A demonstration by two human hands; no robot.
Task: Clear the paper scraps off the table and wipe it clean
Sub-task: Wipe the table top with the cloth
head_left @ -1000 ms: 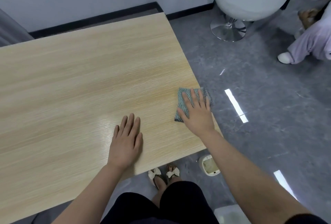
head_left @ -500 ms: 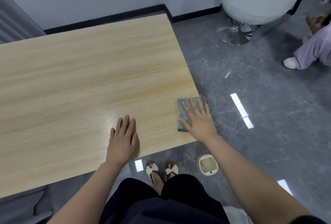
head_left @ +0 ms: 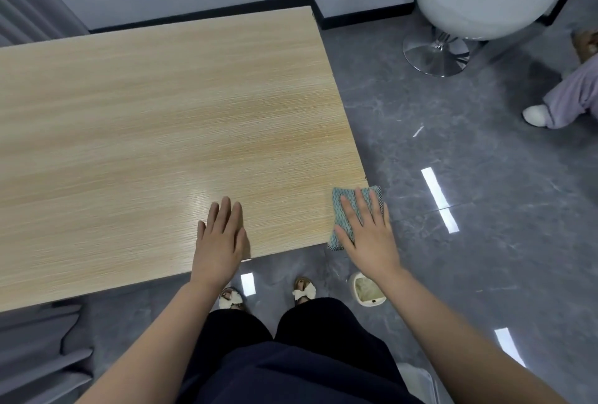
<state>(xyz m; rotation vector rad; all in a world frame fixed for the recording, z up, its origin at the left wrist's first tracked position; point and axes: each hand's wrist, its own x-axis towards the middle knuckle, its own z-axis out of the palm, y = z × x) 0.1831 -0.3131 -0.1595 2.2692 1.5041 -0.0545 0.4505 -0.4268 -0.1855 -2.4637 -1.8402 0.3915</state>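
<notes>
Head view: the right hand [head_left: 367,235], fingers flat and spread, has slid the cloth [head_left: 343,219] down to the near right corner of the table [head_left: 161,112], so it now overhangs the edge. The left hand [head_left: 221,240] stays flat near the front edge, holding nothing. No paper scraps show on the wood; wiping looks nearly finished, I'd say.

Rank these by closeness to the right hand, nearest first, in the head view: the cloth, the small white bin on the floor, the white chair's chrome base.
1. Cloth, pressed under the right hand at the table's corner.
2. Small white bin, on the floor just below.
3. Chrome chair base, far back on the right.
</notes>
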